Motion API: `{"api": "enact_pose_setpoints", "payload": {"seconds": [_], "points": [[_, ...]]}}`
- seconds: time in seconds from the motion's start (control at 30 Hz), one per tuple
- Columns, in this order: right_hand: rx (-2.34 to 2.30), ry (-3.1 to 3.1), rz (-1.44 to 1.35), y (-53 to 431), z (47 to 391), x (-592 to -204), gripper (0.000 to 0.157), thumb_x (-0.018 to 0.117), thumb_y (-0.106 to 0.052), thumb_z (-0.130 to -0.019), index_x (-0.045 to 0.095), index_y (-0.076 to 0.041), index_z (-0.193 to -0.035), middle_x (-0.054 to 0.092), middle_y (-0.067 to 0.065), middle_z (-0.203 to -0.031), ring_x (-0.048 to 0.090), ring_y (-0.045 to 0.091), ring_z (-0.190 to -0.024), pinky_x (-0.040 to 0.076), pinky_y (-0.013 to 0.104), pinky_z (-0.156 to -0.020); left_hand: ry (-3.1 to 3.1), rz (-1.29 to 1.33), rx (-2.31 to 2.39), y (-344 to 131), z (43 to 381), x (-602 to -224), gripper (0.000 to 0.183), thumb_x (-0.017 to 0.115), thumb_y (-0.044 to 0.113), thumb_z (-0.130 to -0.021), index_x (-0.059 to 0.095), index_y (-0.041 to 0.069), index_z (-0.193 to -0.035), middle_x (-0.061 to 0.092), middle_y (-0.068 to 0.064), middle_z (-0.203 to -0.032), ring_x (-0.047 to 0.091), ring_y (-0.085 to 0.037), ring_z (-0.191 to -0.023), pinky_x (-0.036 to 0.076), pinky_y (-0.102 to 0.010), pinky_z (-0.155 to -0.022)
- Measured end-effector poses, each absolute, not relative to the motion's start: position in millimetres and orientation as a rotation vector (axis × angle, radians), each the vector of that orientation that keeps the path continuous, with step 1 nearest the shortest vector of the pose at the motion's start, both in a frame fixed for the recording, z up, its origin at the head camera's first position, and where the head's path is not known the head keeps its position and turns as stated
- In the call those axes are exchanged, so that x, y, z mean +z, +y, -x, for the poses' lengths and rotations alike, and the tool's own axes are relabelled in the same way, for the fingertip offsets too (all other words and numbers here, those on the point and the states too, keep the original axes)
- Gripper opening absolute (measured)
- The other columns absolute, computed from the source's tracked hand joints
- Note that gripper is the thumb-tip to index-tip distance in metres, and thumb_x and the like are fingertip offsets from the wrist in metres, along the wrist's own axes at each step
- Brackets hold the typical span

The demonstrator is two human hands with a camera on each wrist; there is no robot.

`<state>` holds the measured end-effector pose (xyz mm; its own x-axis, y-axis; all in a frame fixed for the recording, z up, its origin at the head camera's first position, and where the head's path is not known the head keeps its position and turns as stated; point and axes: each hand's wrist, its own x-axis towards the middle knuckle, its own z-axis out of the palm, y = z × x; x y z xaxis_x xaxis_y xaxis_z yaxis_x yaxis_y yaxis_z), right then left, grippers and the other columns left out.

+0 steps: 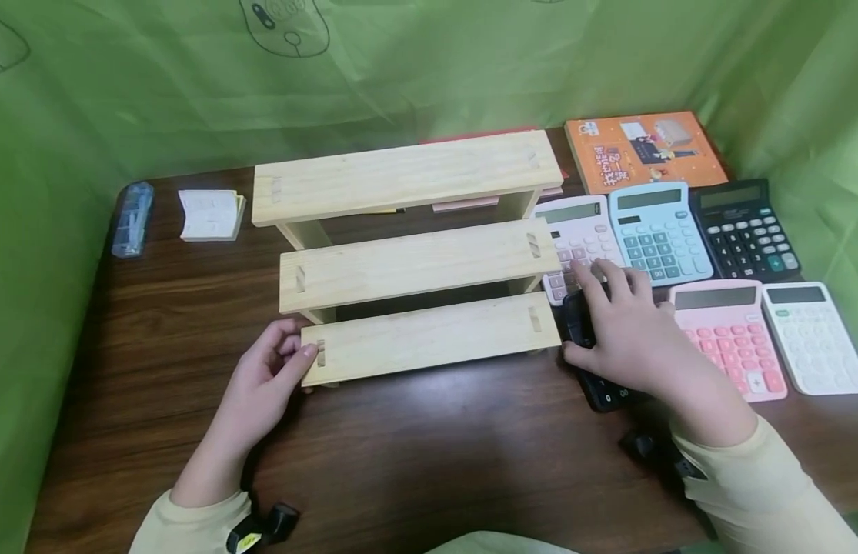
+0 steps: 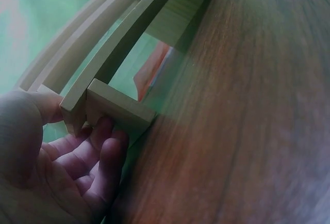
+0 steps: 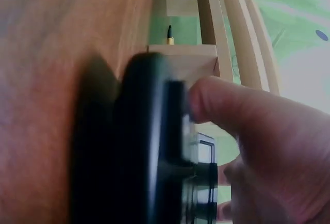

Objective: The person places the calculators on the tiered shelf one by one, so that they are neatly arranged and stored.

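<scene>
A three-tier wooden shelf [image 1: 415, 258] stands on the dark wood table, its tiers rising like steps toward the back. My left hand [image 1: 269, 373] grips the left end of its lowest board, thumb on the edge and fingers curled against the side support, as the left wrist view shows [image 2: 67, 157]. To the shelf's right, my right hand [image 1: 629, 327] lies over a black calculator [image 1: 598, 388], fingers spread and slightly bent. In the right wrist view the thumb [image 3: 221, 100] is at the face of that calculator [image 3: 149, 146]. The hand hides most of it.
Around the right hand lie a pale pink calculator [image 1: 595, 238], a blue one [image 1: 657, 238], another black one [image 1: 747, 235], a pink one [image 1: 733, 354] and a white one [image 1: 816, 338]. Behind them is an orange box [image 1: 643, 154]. A notepad [image 1: 210, 215] and blue case [image 1: 133, 219] lie left.
</scene>
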<state>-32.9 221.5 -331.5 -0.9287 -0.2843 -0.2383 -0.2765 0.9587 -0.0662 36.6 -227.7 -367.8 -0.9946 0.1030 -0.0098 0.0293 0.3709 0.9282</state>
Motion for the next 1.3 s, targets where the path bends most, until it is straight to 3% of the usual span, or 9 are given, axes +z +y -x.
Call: {"api": "enact_pose_setpoints", "payload": {"seconds": [0.2,0.5,0.67,0.77,1.07,1.3], "points": [[-0.170,2.917,0.383,225.6,33.8,-325.7,0.113,0.074,-0.056,-0.073,0.006,-0.023,-0.157,0.018,0.024,-0.153,0.018,0.053,-0.131,0.028,0.084,-0.081,2.539,-0.109,1.715,-226.9,-37.1,-366.9,0.020,0.057,0.014,-0.099,0.053,0.010,-0.118,0.062,-0.008,-0.082,0.053,-0.020,-0.060,0.044,-0.030,-0.049],[-0.273,3.072,0.377,214.9,39.6,-299.5,0.113,0.078,-0.049,-0.070,0.011,-0.020,-0.156,0.011,0.022,-0.157,0.012,0.051,-0.135,0.029,0.082,-0.075,2.507,-0.059,1.756,-225.6,-35.5,-362.7,0.030,0.060,0.012,-0.097,0.051,0.008,-0.126,0.059,-0.010,-0.079,0.047,-0.018,-0.064,0.038,-0.031,-0.053],[-0.291,3.135,0.406,206.5,47.7,-274.5,0.109,0.078,-0.045,-0.069,0.017,-0.016,-0.155,0.014,0.022,-0.156,0.012,0.050,-0.136,0.030,0.079,-0.073,2.305,-0.009,1.888,-225.6,-34.4,-363.1,0.032,0.056,0.015,-0.099,0.047,0.006,-0.128,0.064,-0.017,-0.093,0.057,-0.021,-0.070,0.048,-0.028,-0.056],[-0.306,3.164,0.432,200.1,53.1,-261.1,0.106,0.077,-0.043,-0.069,0.020,-0.015,-0.154,0.016,0.021,-0.155,0.012,0.048,-0.136,0.029,0.077,-0.073,2.157,0.026,1.983,-225.8,-34.9,-363.7,0.036,0.055,0.016,-0.100,0.043,0.003,-0.131,0.064,-0.021,-0.100,0.062,-0.025,-0.071,0.056,-0.033,-0.058],[-0.465,3.291,0.585,179.5,61.8,-231.1,0.102,0.076,-0.039,-0.067,0.025,-0.016,-0.152,0.022,0.016,-0.154,0.013,0.042,-0.138,0.031,0.074,-0.071,2.054,0.095,2.035,-227.5,-36.7,-362.4,0.039,0.057,0.017,-0.099,0.041,0.003,-0.131,0.062,-0.018,-0.098,0.053,-0.022,-0.049,0.049,-0.035,-0.040],[-0.489,3.386,0.638,160.0,71.3,-213.1,0.094,0.072,-0.037,-0.068,0.030,-0.015,-0.149,0.023,0.016,-0.153,0.016,0.039,-0.136,0.032,0.072,-0.068,2.008,0.048,2.042,-228.5,-36.6,-364.2,0.038,0.055,0.015,-0.100,0.038,0.004,-0.132,0.065,-0.019,-0.097,0.056,-0.023,-0.052,0.051,-0.037,-0.044]]}}
